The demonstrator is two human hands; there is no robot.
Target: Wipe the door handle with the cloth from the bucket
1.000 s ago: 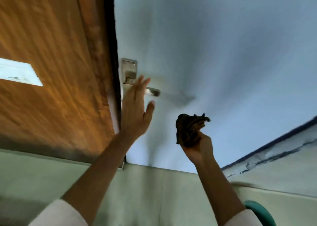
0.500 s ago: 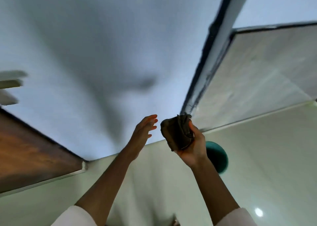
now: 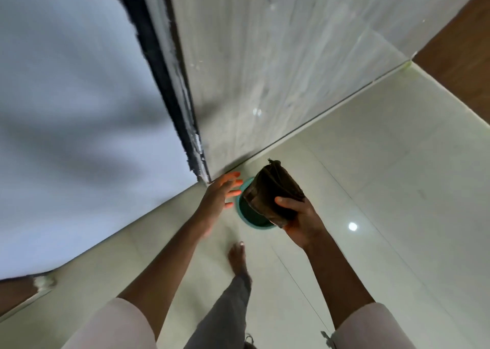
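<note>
My right hand grips a dark brown bunched cloth and holds it directly over a teal bucket that stands on the floor near the wall corner. Most of the bucket is hidden behind the cloth and hand. My left hand hovers just left of the bucket with fingers spread and nothing in it. The door handle is out of view.
A pale blue wall fills the left, ending at a black frame strip beside a grey marbled wall. Glossy cream floor tiles spread below. My bare foot stands just short of the bucket. Wood surface at far right.
The view has swung right and down, away from the wooden door and its handle. Both hands came down from handle height, and the cloth now hangs over the bucket.
</note>
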